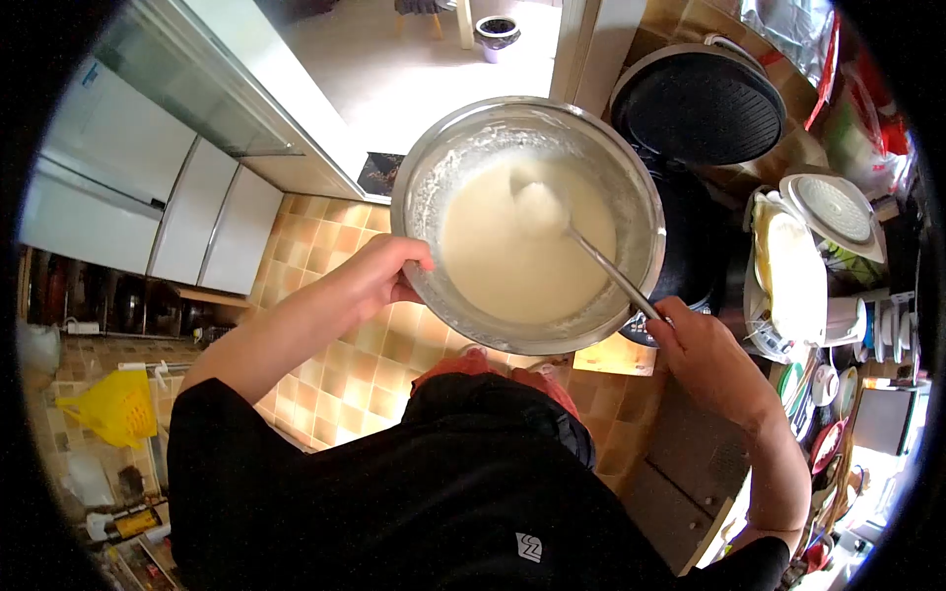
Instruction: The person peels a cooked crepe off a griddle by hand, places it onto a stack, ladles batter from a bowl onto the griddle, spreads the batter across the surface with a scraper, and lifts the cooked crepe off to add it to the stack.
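A large steel mixing bowl (645, 187) of pale, runny batter (493, 261) is held up in front of me, its inner wall smeared with white. My left hand (389, 268) grips the rim at the lower left, thumb over the edge and fingers underneath. In my right hand (698, 347) is the handle of a metal ladle (613, 271), closed in my fingers at the bowl's lower right. The ladle's head is in the batter near the middle, coated and slightly blurred.
Right of the bowl, a round black electric griddle (700, 106) stands with its lid raised. Beyond it are a white lidded container (833, 212) and crowded dishes. White cabinets (118, 177) line the left, near a yellow plastic basket (113, 406). A doorway opens ahead, with a small bin (498, 37) beyond.
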`<action>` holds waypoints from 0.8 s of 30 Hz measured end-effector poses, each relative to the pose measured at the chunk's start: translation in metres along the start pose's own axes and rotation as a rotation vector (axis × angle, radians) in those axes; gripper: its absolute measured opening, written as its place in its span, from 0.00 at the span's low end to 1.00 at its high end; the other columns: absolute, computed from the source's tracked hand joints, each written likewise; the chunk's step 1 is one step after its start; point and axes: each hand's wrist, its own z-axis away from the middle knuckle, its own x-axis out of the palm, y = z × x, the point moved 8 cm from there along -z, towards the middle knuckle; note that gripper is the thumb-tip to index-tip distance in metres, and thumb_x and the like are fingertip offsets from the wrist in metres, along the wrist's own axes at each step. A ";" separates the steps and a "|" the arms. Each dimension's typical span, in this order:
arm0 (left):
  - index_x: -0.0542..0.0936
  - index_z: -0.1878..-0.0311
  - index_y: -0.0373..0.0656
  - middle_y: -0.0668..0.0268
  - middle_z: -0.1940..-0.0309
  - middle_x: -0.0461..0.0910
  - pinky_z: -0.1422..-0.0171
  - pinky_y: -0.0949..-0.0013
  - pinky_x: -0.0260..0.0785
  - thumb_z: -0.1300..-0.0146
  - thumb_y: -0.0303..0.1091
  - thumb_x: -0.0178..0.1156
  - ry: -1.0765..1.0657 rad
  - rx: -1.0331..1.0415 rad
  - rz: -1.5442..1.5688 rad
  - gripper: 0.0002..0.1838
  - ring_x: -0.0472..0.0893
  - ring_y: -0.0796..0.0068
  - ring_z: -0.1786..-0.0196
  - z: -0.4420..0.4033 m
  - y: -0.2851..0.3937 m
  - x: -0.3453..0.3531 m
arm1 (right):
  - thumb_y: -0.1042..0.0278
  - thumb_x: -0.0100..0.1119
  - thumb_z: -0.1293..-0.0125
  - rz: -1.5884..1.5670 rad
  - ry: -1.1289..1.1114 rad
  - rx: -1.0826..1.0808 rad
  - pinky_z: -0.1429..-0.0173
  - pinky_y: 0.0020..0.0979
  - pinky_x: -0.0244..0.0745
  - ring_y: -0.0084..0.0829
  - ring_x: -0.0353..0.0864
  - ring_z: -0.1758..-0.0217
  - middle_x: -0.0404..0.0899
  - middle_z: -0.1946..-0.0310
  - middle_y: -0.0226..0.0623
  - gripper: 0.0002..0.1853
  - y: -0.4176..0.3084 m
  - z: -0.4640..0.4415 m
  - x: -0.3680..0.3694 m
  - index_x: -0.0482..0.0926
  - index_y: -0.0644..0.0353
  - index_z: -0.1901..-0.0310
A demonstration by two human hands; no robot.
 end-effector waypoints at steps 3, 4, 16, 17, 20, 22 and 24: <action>0.81 0.57 0.34 0.58 0.61 0.83 0.51 0.63 0.83 0.45 0.31 0.60 0.020 -0.016 -0.029 0.14 0.84 0.67 0.61 -0.004 -0.005 0.004 | 0.63 0.47 0.22 -0.381 -0.076 -0.023 0.82 0.28 0.71 0.25 0.76 0.81 0.72 0.76 0.33 0.13 0.016 0.011 0.003 0.76 0.63 0.47; 0.81 0.56 0.34 0.59 0.60 0.83 0.52 0.64 0.82 0.44 0.31 0.60 0.014 -0.023 -0.044 0.14 0.84 0.68 0.60 -0.005 -0.004 0.009 | 0.66 0.50 0.24 -0.521 -0.242 0.091 0.83 0.27 0.71 0.23 0.75 0.80 0.73 0.71 0.33 0.13 0.025 0.014 0.008 0.75 0.64 0.46; 0.80 0.57 0.36 0.59 0.62 0.83 0.51 0.63 0.81 0.46 0.33 0.63 0.054 0.007 0.016 0.14 0.84 0.67 0.62 -0.003 -0.006 0.028 | 0.58 0.46 0.18 -1.201 -0.299 0.604 0.90 0.17 0.52 0.09 0.55 0.89 0.59 0.82 0.17 0.16 0.051 0.071 -0.009 0.78 0.61 0.46; 0.80 0.56 0.36 0.60 0.61 0.83 0.50 0.62 0.81 0.46 0.33 0.63 0.040 0.008 0.010 0.15 0.83 0.67 0.61 -0.006 -0.006 0.028 | 0.58 0.46 0.18 -1.225 -0.264 0.587 0.90 0.17 0.52 0.09 0.55 0.89 0.59 0.83 0.17 0.16 0.055 0.076 -0.019 0.78 0.61 0.45; 0.80 0.54 0.39 0.63 0.57 0.83 0.46 0.62 0.79 0.45 0.32 0.62 0.048 0.014 0.017 0.15 0.83 0.69 0.56 -0.012 -0.004 0.031 | 0.58 0.45 0.18 -1.252 -0.165 0.567 0.90 0.17 0.50 0.09 0.54 0.90 0.58 0.83 0.18 0.18 0.072 0.094 -0.048 0.78 0.63 0.43; 0.79 0.53 0.40 0.64 0.56 0.83 0.45 0.62 0.78 0.44 0.32 0.62 0.063 0.019 0.025 0.15 0.83 0.70 0.54 -0.015 -0.004 0.031 | 0.63 0.37 0.16 -1.339 -0.043 0.508 0.92 0.17 0.45 0.08 0.50 0.92 0.56 0.86 0.18 0.19 0.081 0.105 -0.067 0.76 0.70 0.47; 0.79 0.53 0.41 0.65 0.55 0.83 0.44 0.63 0.77 0.44 0.32 0.62 0.069 0.027 0.027 0.14 0.83 0.70 0.53 -0.020 -0.004 0.027 | 0.61 0.36 0.15 -1.265 0.048 0.564 0.93 0.18 0.44 0.08 0.50 0.93 0.55 0.87 0.18 0.20 0.094 0.117 -0.079 0.76 0.70 0.47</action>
